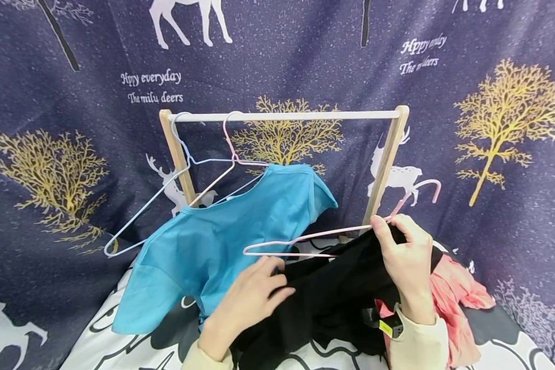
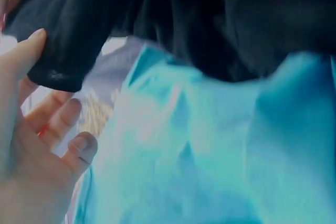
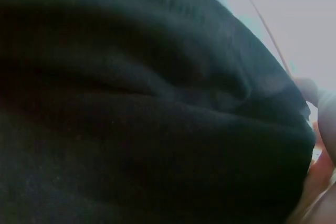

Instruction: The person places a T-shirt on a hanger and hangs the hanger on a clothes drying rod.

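Note:
A pink hanger (image 1: 324,235) is held slanted in the head view, its hook pointing up right. My right hand (image 1: 409,252) pinches it near the neck, together with the edge of a black garment (image 1: 333,288). The hanger's left end sticks out above the cloth. Close by that end, my left hand (image 1: 252,290) lies against the garment with thumb and fingers apart. In the left wrist view the thumb touches a black edge of cloth (image 2: 60,61), and the loosely bent fingers show below it. Black fabric (image 3: 157,129) fills most of the right wrist view.
A white rail (image 1: 287,116) on wooden posts stands behind. On it hang a blue hanger (image 1: 148,204) and another pink hanger (image 1: 231,149), which carries a blue shirt (image 1: 226,226). Pink cloth (image 1: 458,303) lies at right on the patterned sheet (image 1: 106,339).

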{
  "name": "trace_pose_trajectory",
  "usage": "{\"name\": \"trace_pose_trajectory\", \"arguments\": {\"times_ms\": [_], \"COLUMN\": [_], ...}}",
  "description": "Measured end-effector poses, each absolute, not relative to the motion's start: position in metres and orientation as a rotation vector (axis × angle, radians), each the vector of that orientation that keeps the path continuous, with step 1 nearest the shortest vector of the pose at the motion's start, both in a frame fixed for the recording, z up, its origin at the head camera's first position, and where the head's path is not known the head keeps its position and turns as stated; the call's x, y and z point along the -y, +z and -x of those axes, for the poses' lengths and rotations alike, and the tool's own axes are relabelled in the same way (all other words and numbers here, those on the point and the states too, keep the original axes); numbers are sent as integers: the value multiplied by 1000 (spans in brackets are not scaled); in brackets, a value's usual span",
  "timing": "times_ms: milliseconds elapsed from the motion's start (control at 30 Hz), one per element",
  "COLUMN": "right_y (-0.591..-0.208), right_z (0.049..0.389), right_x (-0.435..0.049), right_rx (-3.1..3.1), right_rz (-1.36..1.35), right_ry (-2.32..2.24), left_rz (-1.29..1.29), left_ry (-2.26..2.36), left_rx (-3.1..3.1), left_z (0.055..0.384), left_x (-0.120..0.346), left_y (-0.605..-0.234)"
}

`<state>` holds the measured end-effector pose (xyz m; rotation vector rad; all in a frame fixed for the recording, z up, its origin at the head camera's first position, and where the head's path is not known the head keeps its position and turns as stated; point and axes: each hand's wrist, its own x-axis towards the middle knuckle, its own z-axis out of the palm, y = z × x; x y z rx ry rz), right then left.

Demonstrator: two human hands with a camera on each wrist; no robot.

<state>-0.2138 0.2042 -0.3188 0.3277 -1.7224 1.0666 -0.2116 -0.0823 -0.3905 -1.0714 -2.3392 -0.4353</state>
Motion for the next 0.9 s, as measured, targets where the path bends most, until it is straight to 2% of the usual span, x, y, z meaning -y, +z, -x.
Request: {"name": "trace_pose_trajectory", "arguments": {"times_ms": [500,900], "right_y": [-322,-326], "right_z": [216,222], "right_x": [-212,-206], "right_rx": [1847,2007], "right_rz": [-349,-445], "right_ry": [1022,834], "left_rz": [782,807], "left_ry": [-670,-892], "left_rx": [2353,2287], "left_z": [209,203], "left_x": [137,142], "left_y": [-367,-362]}}
